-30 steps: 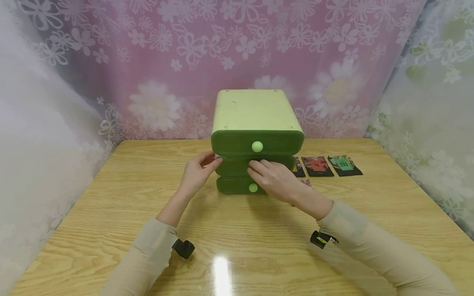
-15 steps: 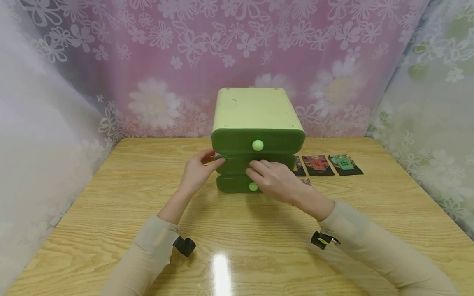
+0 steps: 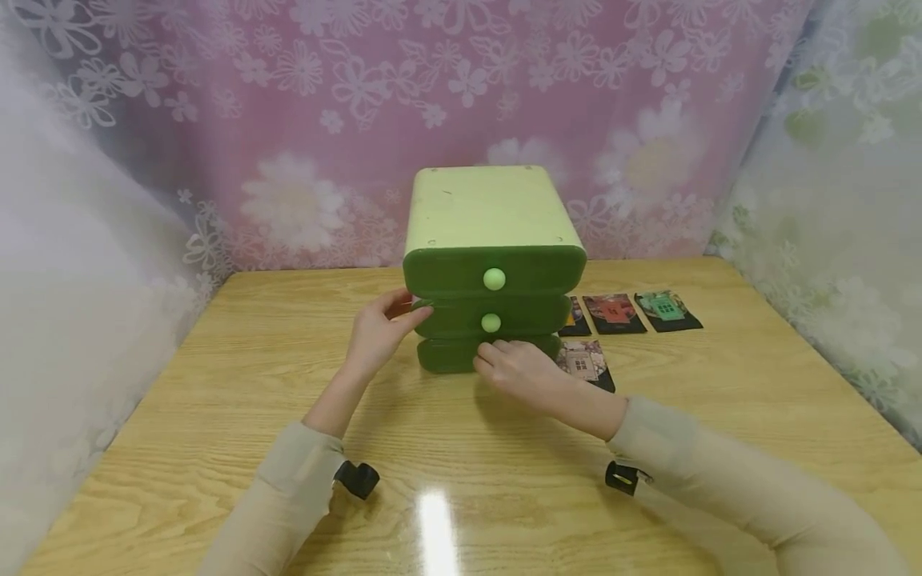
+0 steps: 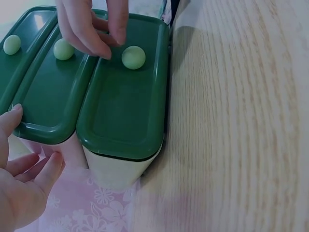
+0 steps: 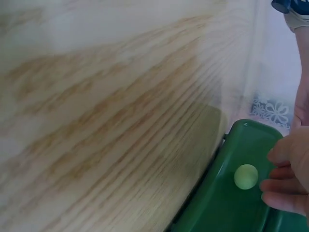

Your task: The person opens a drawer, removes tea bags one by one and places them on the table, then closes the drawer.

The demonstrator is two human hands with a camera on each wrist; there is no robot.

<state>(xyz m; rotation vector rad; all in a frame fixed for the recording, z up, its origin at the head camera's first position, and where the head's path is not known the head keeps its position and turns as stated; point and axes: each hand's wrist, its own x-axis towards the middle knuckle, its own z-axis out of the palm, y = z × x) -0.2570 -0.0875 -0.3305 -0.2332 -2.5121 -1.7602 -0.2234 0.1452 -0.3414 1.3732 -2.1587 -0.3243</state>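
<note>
A pale-green cabinet (image 3: pixel 493 208) with three stacked dark-green drawers faces me. At the left end of the middle drawer (image 3: pixel 461 314), my left hand (image 3: pixel 378 332) has its thumb on the front and its fingers behind the edge, against the side. My right hand (image 3: pixel 522 372) is low at the bottom drawer (image 3: pixel 442 354), fingers loosely bent and holding nothing. In the right wrist view its fingertips are right beside the round bottom knob (image 5: pixel 246 177), which the hand hides in the head view. The middle knob (image 3: pixel 491 322) shows above that hand.
Flat dark packets lie right of the cabinet: a green-labelled packet (image 3: pixel 667 310), a red-labelled packet (image 3: pixel 615 313) and a partly hidden orange one (image 3: pixel 575 320). A pinkish packet (image 3: pixel 585 364) lies nearer, by my right wrist. Floral curtains (image 3: pixel 324 120) surround the wooden table (image 3: pixel 216 416).
My right hand has left the middle knob and moved down to the bottom drawer, uncovering that knob and the pinkish packet. The left hand keeps its place. The head view has shifted slightly.
</note>
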